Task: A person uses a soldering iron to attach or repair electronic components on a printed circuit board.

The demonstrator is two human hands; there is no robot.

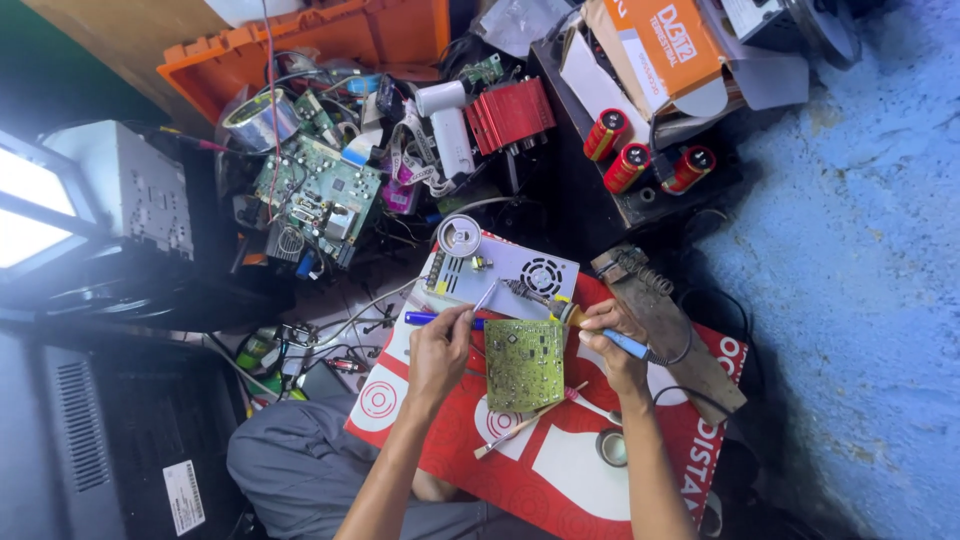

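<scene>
Red-and-white printed board [560, 470] lies under both hands, serving as the worktop on the person's lap. Far beyond the hands: orange crate [330, 40]; nearer than that, a heap of scrap with a green circuit board [320, 190], a tape roll [258, 120], a white handheld tool [448, 125] and a red finned heatsink [510, 112]. Beyond the right hand, three red cylindrical capacitors [645, 160] on a dark box. Just beyond both hands, a white perforated power-supply case [505, 270] with a round fan grille.

Between the hands: green PCB [524, 364], flat on the red board, solder side up.

Left hand [440, 350] closed around a blue-handled suction tool [440, 319], tip angled toward the PCB's far edge. Right hand [612, 345] gripping a blue-handled soldering iron [605, 335], tip at the PCB's far right corner. Wooden iron stand with coil spring [660, 310] just right of the right hand. Thin brush [530, 422] lies below the PCB, near the right forearm. Small tape ring [610, 447] beside it.
</scene>
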